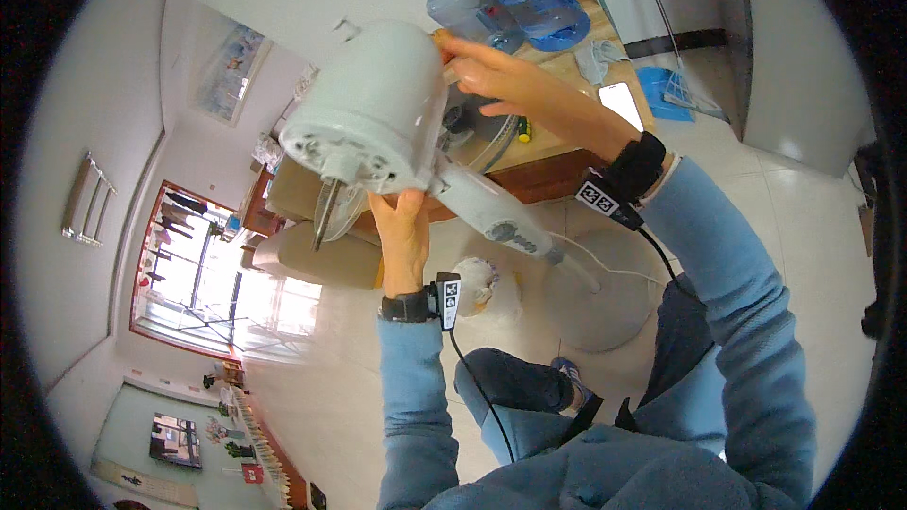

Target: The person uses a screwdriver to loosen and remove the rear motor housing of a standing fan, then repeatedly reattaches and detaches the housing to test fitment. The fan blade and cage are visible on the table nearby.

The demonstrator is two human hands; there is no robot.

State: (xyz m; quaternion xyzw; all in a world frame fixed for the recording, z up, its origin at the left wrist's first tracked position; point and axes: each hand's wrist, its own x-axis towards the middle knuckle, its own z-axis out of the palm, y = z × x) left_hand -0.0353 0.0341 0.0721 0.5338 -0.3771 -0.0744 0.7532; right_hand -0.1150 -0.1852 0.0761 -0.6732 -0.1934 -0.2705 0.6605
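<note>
The white motor housing (368,94) of a stand fan is tilted in front of me, its metal shaft (326,214) bare of blades. My left hand (403,227) grips the housing's lower edge, thumb on the near side and the other fingers hidden. At the back of the housing, my right hand (491,76) has its fingers bent and the fingertips drawn together; what they pinch is hidden. From the housing the fan's neck and control panel (515,231) slope down to a round base (605,307) on the floor.
A wooden table (553,146) behind the fan carries two blue water bottles (539,0), a fan grille (496,146), a yellow-black tool handle (524,129), a cloth (597,59) and a phone (619,106). A whitish bin (491,293) and a blue dustpan (666,94) stand on the floor.
</note>
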